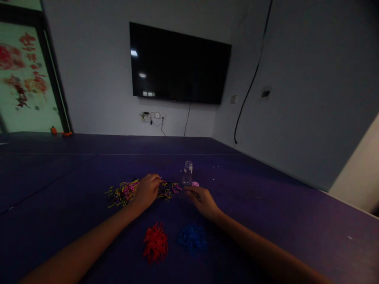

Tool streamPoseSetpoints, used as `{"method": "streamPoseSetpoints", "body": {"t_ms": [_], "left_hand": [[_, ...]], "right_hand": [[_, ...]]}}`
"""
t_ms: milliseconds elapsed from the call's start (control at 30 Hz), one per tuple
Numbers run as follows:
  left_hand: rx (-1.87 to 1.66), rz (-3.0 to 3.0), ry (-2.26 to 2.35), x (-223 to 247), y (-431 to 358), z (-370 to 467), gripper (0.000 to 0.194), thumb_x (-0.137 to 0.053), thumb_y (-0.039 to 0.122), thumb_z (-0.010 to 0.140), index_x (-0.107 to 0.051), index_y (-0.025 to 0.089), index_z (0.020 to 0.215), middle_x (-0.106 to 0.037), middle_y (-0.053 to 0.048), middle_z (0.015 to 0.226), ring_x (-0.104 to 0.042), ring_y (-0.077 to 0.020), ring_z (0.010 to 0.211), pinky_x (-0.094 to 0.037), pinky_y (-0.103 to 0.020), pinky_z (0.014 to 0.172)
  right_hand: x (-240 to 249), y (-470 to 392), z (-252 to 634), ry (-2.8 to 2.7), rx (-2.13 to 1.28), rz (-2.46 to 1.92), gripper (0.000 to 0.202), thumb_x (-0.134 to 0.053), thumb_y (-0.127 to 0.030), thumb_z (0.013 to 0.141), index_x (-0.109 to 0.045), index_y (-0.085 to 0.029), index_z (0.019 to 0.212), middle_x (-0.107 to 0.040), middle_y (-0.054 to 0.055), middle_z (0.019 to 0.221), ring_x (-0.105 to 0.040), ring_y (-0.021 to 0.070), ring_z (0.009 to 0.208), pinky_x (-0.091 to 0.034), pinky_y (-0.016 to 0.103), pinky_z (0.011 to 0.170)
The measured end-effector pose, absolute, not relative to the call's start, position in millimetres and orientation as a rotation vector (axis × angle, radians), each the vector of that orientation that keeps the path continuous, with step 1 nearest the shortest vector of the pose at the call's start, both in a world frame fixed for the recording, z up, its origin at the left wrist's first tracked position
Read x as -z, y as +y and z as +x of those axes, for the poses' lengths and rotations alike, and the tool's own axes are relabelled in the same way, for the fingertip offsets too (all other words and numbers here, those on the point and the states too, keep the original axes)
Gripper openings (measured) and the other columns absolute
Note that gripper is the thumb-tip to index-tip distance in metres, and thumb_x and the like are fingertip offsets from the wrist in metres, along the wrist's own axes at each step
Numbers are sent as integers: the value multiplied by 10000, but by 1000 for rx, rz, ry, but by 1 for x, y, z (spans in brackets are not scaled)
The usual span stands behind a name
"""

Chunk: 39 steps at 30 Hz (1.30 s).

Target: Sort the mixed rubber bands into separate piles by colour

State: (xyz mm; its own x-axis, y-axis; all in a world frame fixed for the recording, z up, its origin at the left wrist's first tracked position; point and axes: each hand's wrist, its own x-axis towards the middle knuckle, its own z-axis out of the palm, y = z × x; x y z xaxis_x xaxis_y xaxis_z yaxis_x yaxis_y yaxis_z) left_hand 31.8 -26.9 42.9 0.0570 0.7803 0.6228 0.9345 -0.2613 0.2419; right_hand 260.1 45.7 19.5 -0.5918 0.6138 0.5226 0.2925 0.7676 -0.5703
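My left hand (147,191) rests over the right part of a spread pile of yellow, pink and dark bands (122,193), its fingers pinched together; what they hold is too small to make out. My right hand (203,200) is just in front of a clear glass jar (187,173), thumb and forefinger close together, and anything between them cannot be made out. The jar stands upright, with a small pink item (195,184) beside its base. Nearer to me lie a heap of red bands (155,242) and, to its right, a heap of blue bands (192,238).
The purple surface (254,197) reaches to the walls. Small white bits lie right of the jar. A black television (179,65) hangs on the far wall, above sockets and cables. Orange items (53,130) sit by the glass door at the far left.
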Motion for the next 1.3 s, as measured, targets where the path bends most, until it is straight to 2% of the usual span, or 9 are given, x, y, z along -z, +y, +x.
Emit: {"method": "streamPoseSetpoints", "body": {"t_ms": [100, 233, 400, 533, 667, 867, 1000, 1100, 1300], "left_hand": [[865, -2052, -1815, -31, -18, 4, 295, -425, 81, 801, -673, 178, 928, -659, -82, 957, -561, -220, 925, -441, -370, 844], [795, -2104, -1864, -17, -11, -9, 312, -412, 120, 825, -648, 169, 1023, -660, -96, 1053, -556, -234, 1004, -434, -391, 890], [750, -2153, -1856, -1, -2, -15, 379, -431, 137, 806, -588, 165, 1150, -572, -94, 1240, -463, -231, 1181, -350, -394, 1019], [746, -2176, -1850, 5, 3, -19, 367, -415, 177, 829, -581, 195, 1155, -582, -71, 1230, -456, -224, 1189, -339, -411, 1028], [809, -2189, -1824, 4, 3, -19, 295, -418, 185, 836, -634, 193, 1037, -644, -79, 1103, -516, -215, 1104, -362, -389, 1004], [844, -2156, -1854, 0, 0, -18, 247, -445, 153, 805, -677, 183, 888, -668, -87, 979, -568, -214, 998, -418, -361, 924], [891, -2103, -1861, -2, -3, -18, 252, -457, 145, 795, -684, 189, 897, -672, -85, 967, -579, -213, 971, -423, -361, 909], [882, -2092, -1875, -4, -3, -18, 269, -451, 160, 807, -670, 182, 962, -668, -88, 1002, -580, -209, 977, -425, -354, 908], [683, -2123, -1861, -3, -1, -17, 324, -422, 255, 851, -627, 174, 1087, -597, -96, 1194, -475, -238, 1168, -356, -393, 1002]], "right_hand": [[-27, 57, 239, -2344, -465, -571, 313, -419, -209, 860, -649, -191, 1073, -685, 76, 998, -626, 195, 889, -474, 309, 792], [-28, 77, 201, -2472, -340, -423, 419, -373, -80, 808, -604, -158, 1148, -637, 96, 1129, -573, 188, 1050, -432, 322, 923], [-16, 97, 165, -2626, -112, -295, 534, -369, -34, 753, -510, -125, 1260, -545, 115, 1265, -501, 188, 1162, -376, 340, 1007], [-6, 102, 153, -2699, -12, -276, 502, -393, -88, 788, -496, -133, 1277, -517, 117, 1294, -478, 205, 1188, -367, 363, 1016], [-5, 100, 153, -2699, -31, -252, 438, -386, -164, 844, -514, -156, 1263, -526, 99, 1289, -474, 202, 1189, -375, 357, 1004], [-7, 96, 156, -2657, -43, -305, 376, -373, -167, 861, -593, -137, 1165, -598, 115, 1189, -538, 202, 1096, -404, 339, 949], [-9, 93, 156, -2655, -1, -356, 313, -393, -166, 863, -642, -137, 1050, -642, 114, 1087, -572, 198, 1011, -415, 324, 901], [-11, 91, 157, -2663, 22, -370, 298, -394, -168, 871, -639, -129, 1037, -657, 110, 1029, -582, 193, 972, -416, 311, 878], [-10, 90, 158, -2666, 35, -380, 386, -360, -282, 907, -531, -158, 1231, -527, 107, 1281, -482, 217, 1154, -366, 357, 958]]}}
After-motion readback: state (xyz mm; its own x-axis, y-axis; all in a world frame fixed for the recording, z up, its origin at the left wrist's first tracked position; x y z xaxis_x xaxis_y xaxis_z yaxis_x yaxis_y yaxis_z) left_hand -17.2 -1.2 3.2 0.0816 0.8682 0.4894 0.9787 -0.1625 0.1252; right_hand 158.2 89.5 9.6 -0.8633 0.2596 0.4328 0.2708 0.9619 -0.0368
